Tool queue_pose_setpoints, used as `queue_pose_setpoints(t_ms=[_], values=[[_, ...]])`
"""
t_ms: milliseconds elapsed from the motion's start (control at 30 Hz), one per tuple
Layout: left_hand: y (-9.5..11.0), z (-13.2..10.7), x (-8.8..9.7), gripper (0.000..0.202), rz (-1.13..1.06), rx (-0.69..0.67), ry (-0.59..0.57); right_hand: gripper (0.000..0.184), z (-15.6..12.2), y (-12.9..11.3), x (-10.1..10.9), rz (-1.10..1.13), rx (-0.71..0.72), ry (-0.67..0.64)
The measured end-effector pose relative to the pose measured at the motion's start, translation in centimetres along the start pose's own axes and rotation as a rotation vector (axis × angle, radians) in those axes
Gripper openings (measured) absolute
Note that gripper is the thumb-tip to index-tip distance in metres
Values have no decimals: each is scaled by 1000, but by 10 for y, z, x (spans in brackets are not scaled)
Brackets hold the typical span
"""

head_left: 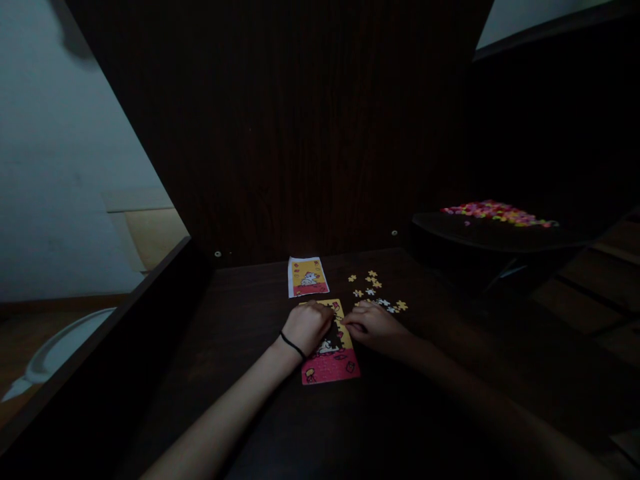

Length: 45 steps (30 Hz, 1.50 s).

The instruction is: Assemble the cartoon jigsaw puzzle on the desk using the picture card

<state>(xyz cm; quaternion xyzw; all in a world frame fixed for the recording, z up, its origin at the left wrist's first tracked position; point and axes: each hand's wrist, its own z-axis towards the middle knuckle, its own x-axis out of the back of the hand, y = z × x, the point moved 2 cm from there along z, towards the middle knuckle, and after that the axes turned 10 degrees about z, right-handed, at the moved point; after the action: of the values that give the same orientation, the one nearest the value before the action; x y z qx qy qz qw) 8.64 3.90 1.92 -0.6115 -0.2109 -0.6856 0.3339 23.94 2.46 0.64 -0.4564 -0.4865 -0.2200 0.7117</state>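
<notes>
A small jigsaw puzzle (333, 363), yellow above and pink below, lies on the dark wooden desk (400, 413). My left hand (306, 327), with a black band at the wrist, rests on the puzzle's upper left with its fingers curled. Fingers pinched together, my right hand (375, 328) presses at the puzzle's right edge; what it holds is too small to make out. Loose puzzle pieces (377, 293) lie scattered just beyond my right hand. A printed reference picture (307, 276) of the same design lies behind the puzzle.
A dark round surface (490, 233) at the right carries several small multicoloured bits (497, 212). The desk's tall dark back panel (310, 133) stands behind everything. To the left, past the desk's edge, I see a pale wall and a white object (55, 350) on the floor.
</notes>
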Motion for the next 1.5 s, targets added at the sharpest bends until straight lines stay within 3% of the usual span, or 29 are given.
queue_pose_setpoints(t_ms=[133,233,433,600,667,733,867,1067,1167,1267,1500], values=[[3,-3,3,15,-33,-68,117,21,1,-1,4,107,-18,120],[6,-7,5,15,-33,-137,182,32,2,2,7,303,-50,191],[10,-12,9,19,16,-171,334,29,7,12,0,845,-127,88],[13,-12,11,22,31,-178,323,34,6,14,4,1016,-202,51],[11,-11,10,21,19,-159,318,35,5,16,10,1038,-219,97],[3,-8,9,22,-11,-103,328,35,4,20,19,1033,-248,196],[-24,-7,1,26,-20,172,379,31,3,37,34,901,-328,399],[-56,-13,-12,25,59,439,346,22,0,72,48,686,-365,577],[-59,-15,-14,24,29,480,331,19,-3,89,50,628,-406,530],[-54,-15,-15,23,71,413,313,17,-7,101,51,512,-448,465],[-48,-14,-17,21,122,365,309,20,-8,104,50,243,-491,329]])
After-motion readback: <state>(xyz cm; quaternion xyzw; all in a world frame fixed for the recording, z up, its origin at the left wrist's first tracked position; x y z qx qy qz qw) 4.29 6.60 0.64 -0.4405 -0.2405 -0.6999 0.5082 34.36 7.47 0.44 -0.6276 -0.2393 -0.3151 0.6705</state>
